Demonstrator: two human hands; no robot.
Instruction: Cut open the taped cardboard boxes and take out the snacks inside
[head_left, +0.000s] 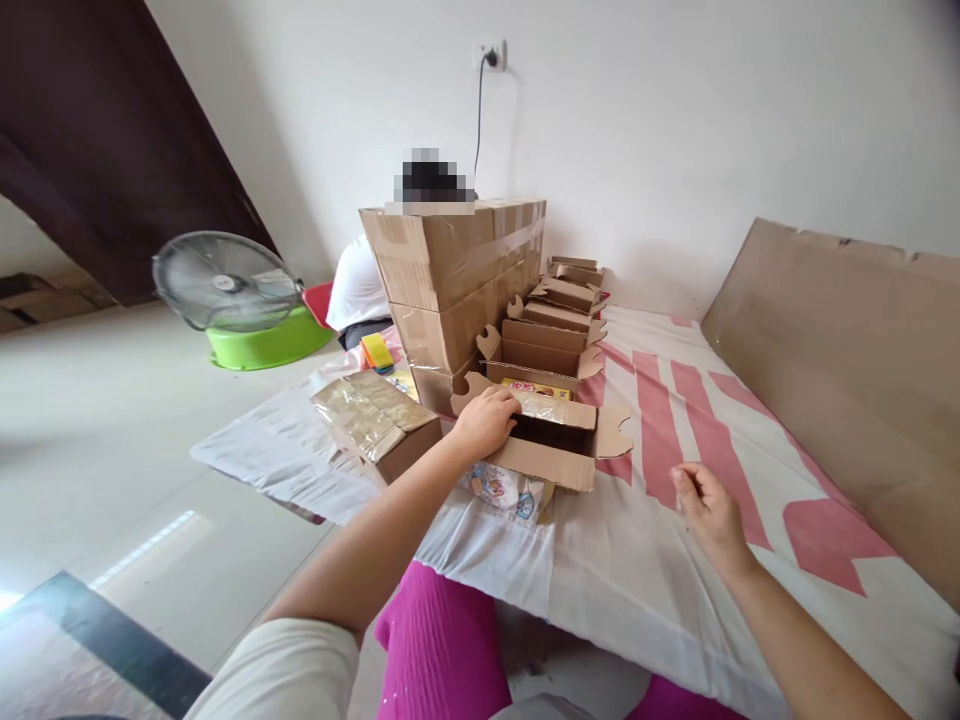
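A round grey mesh fan (225, 285) stands with a bright green plastic basin (270, 340) on the floor, beyond the left corner of the table covered in white-and-pink cloth (645, 575). Next comes a co-worker in a white top (356, 285), partly hidden by a tall stack of taped brown cardboard cartons (442, 270). A low, taped brown carton (375, 415) lies toward the table's left corner. The left hand (487, 418) rests on the left end of the nearest open brown cardboard box (544, 465), fingers bent over its rim; whether it grips, I cannot tell. That box sits by the near edge, mouth upward, its long axis running left to right, roughly along that edge, with the notched end flaps pointing left and right. Behind it, a row of similar open cardboard boxes (544, 340) stretches toward the far edge, each lying crosswise. The right hand (705, 505) is loosely clenched above the cloth, apart from the box. A large brown cardboard sheet (847, 340) leans along the right edge.
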